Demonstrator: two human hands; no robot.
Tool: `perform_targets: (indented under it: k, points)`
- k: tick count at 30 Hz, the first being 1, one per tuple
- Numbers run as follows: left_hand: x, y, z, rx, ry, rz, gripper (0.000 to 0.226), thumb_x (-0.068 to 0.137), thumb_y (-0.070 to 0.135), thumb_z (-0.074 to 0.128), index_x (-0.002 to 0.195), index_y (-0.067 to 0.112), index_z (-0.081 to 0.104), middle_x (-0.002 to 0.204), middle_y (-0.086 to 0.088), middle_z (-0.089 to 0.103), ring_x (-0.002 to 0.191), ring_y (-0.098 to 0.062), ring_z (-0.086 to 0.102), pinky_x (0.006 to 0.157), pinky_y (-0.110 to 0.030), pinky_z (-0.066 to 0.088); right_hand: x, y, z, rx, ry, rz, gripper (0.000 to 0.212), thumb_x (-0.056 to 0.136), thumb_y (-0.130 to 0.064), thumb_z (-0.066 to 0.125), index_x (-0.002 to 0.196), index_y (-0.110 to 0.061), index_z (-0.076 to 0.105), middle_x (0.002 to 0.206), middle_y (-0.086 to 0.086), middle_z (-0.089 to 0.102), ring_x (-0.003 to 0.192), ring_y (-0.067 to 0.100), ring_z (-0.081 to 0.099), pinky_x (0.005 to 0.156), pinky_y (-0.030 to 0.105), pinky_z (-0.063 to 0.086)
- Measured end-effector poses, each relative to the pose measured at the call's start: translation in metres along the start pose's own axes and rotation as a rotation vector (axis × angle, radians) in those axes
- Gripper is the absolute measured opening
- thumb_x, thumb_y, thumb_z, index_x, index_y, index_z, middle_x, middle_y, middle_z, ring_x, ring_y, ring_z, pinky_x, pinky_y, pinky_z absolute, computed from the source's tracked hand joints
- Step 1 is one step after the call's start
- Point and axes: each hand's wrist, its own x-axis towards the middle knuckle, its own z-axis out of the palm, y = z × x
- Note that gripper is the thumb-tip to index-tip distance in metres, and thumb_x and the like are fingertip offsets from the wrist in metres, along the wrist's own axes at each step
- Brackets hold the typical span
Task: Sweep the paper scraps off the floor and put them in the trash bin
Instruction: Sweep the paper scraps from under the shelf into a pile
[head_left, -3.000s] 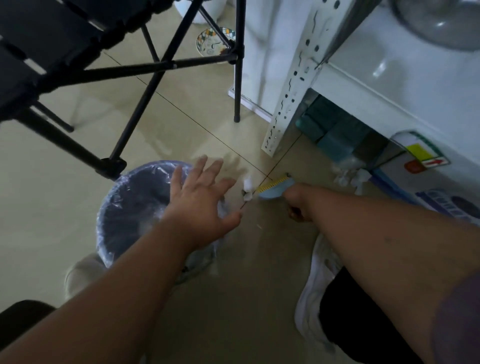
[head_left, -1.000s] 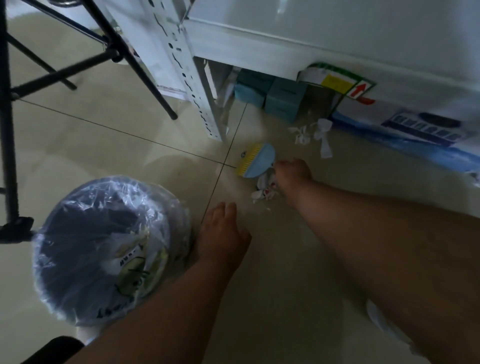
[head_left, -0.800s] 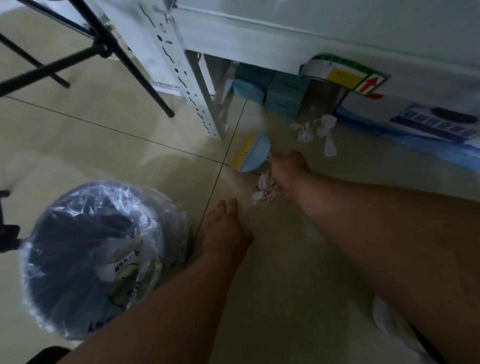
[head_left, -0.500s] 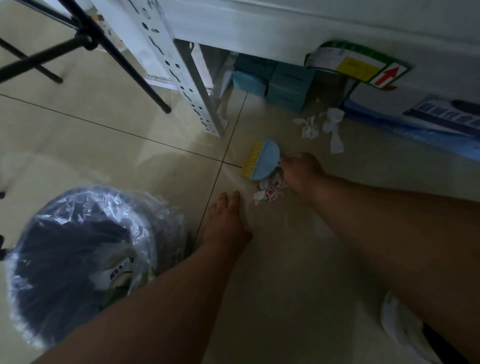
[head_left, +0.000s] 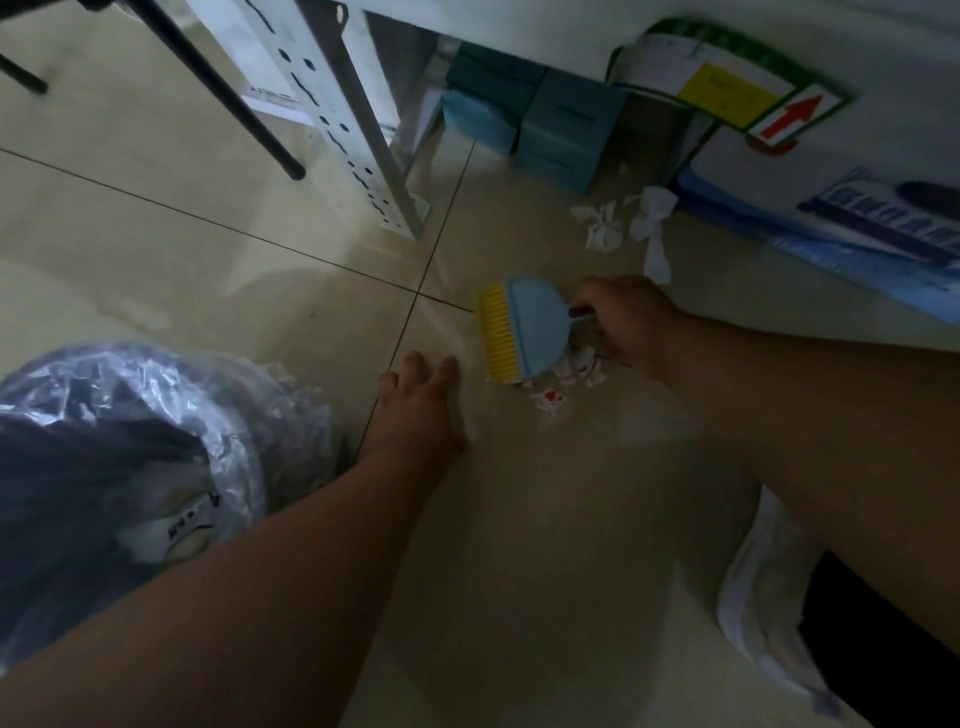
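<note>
My right hand (head_left: 626, 325) grips the handle of a small blue brush with yellow bristles (head_left: 519, 332), held low over the beige tile floor. A cluster of white paper scraps with red marks (head_left: 563, 382) lies just under and beside the brush head. More white crumpled scraps (head_left: 631, 221) lie farther back near the boxes. My left hand (head_left: 423, 410) rests flat on the floor, fingers together, left of the scraps and holding nothing. The trash bin (head_left: 130, 457), lined with a clear plastic bag, stands at the lower left beside my left forearm.
A white perforated shelf post (head_left: 353, 130) stands behind the brush, with teal boxes (head_left: 530, 124) under the shelf. A black stand leg (head_left: 228, 98) slants at the upper left. A white and blue carton (head_left: 831, 208) lies at the right. My white shoe (head_left: 763, 597) is lower right.
The view has swung from the bin toward the shelf. My left hand has dropped flat onto the floor. The brush has dragged scraps toward my left hand.
</note>
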Motion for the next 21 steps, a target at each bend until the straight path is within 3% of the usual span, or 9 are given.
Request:
perform_targets:
  k: [5, 9, 14, 18, 21]
  points:
    - [-0.002, -0.005, 0.003, -0.013, 0.041, 0.015, 0.098, 0.081, 0.027, 0.082, 0.159, 0.035, 0.024, 0.165, -0.005, 0.018, 0.147, -0.037, 0.023, 0.112, -0.053, 0.041, -0.007, 0.000, 0.030, -0.245, -0.114, -0.142, 0.033, 0.086, -0.044, 0.063, 0.083, -0.015, 0.078, 0.087, 0.000, 0.076, 0.083, 0.020, 0.071, 0.077, 0.033, 0.057]
    - [-0.011, -0.006, 0.004, -0.028, 0.011, 0.008, 0.093, 0.083, 0.029, 0.081, 0.160, 0.033, 0.027, 0.169, -0.007, 0.014, 0.151, -0.038, 0.021, 0.119, -0.053, 0.033, -0.015, 0.012, 0.009, -0.283, -0.082, -0.101, 0.033, 0.088, -0.042, 0.066, 0.073, -0.013, 0.072, 0.074, -0.002, 0.070, 0.074, 0.017, 0.067, 0.057, 0.020, 0.049]
    - [-0.034, 0.000, -0.001, 0.001, -0.012, 0.038, 0.098, 0.082, 0.036, 0.083, 0.161, 0.033, 0.026, 0.172, -0.006, 0.011, 0.152, -0.037, 0.022, 0.121, -0.047, 0.030, -0.027, 0.028, -0.039, -0.319, 0.049, -0.069, 0.032, 0.091, -0.040, 0.059, 0.072, -0.015, 0.062, 0.082, 0.002, 0.065, 0.078, 0.019, 0.060, 0.063, 0.026, 0.043]
    - [-0.065, 0.012, -0.012, 0.013, 0.037, 0.086, 0.100, 0.082, 0.039, 0.083, 0.162, 0.032, 0.024, 0.172, -0.006, 0.011, 0.153, -0.036, 0.023, 0.121, -0.047, 0.030, -0.053, 0.035, -0.066, -0.221, 0.158, -0.010, 0.030, 0.090, -0.040, 0.057, 0.086, -0.013, 0.069, 0.089, 0.005, 0.065, 0.076, 0.022, 0.059, 0.059, 0.026, 0.042]
    - [-0.096, 0.026, -0.032, -0.012, 0.083, 0.095, 0.100, 0.082, 0.040, 0.083, 0.162, 0.032, 0.024, 0.172, -0.005, 0.011, 0.154, -0.035, 0.022, 0.121, -0.045, 0.030, -0.086, 0.016, -0.074, -0.017, 0.205, 0.050, 0.027, 0.086, -0.043, 0.059, 0.076, -0.018, 0.059, 0.073, 0.003, 0.055, 0.059, 0.019, 0.050, 0.050, 0.024, 0.037]
